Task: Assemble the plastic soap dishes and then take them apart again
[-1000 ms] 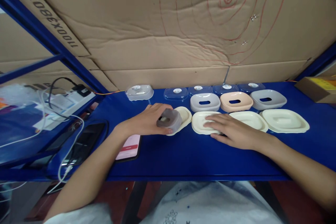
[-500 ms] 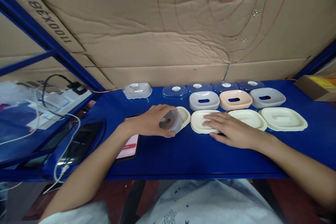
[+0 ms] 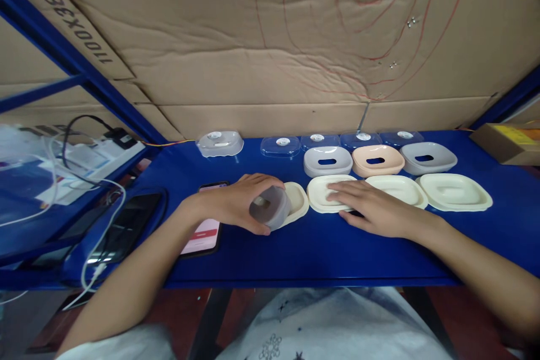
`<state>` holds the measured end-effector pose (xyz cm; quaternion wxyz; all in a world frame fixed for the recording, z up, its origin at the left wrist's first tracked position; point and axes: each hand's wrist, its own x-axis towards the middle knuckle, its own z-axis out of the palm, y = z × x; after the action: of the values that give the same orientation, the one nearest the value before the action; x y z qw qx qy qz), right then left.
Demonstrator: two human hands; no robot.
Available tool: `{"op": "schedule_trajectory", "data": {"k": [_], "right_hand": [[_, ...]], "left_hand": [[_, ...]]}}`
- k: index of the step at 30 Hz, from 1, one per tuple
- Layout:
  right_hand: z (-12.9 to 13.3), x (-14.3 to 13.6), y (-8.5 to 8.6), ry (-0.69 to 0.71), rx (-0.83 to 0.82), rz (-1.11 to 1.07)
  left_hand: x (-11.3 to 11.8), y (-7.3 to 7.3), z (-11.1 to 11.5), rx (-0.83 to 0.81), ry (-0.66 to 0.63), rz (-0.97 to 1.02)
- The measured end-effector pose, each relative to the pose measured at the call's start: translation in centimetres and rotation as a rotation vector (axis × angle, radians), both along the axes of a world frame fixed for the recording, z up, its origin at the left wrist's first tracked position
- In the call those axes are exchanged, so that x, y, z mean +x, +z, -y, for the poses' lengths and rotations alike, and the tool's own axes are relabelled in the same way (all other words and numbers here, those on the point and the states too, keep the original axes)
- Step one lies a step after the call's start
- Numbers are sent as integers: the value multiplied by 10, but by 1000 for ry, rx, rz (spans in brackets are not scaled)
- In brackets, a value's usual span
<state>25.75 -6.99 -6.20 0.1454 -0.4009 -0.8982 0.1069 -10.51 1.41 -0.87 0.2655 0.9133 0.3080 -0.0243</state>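
— Grey plastic, that piece in the left hand point(image 3: 236, 205): a grey soap-dish insert point(image 3: 270, 208) with a slot in it. What has changed in the last second?

— It is tipped further. A second ago it sat nearly flat over the leftmost cream tray point(image 3: 295, 202); now it stands on edge, slotted face turned left towards the wrist, thumb under it and fingers curled over the top.

— Is it off the tray?

— Its lower edge seems to touch the tray's near rim, or the blue table point(image 3: 295, 253) just beside it; I cannot tell which.

— And the right hand point(image 3: 371, 208)?

— Unmoved: flat, fingers spread loosely, palm down on the second cream tray point(image 3: 320, 194), gripping nothing.

— What does that suggest?

— My judgement: the insert is being turned over in the hand rather than seated, while the other hand steadies the row.

— Anything else nearby?

— Behind, three more inserts, grey point(image 3: 328, 161), peach point(image 3: 377, 160), grey point(image 3: 428, 157), and clear lids point(image 3: 282, 146). A phone point(image 3: 205, 233) lies under the left wrist.
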Motion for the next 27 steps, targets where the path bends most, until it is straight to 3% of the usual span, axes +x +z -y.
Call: {"op": "schedule_trajectory", "data": {"k": [10,15,21,24,27], "right_hand": [[2,-3,4,23,-12,14],[1,-2,2,16,-2,12],[1,-2,1,18,11,64],[1,-2,1,21,15,74],[1,-1,0,18,20,83]], "left_hand": [[-2,-2,-3,-30,-71,46],[1,-7,-8,108,118,73],[11,-32,-24,308,466,100],[10,-40,-27,356,493,58],[1,-33,-26,403,483,-4]]}}
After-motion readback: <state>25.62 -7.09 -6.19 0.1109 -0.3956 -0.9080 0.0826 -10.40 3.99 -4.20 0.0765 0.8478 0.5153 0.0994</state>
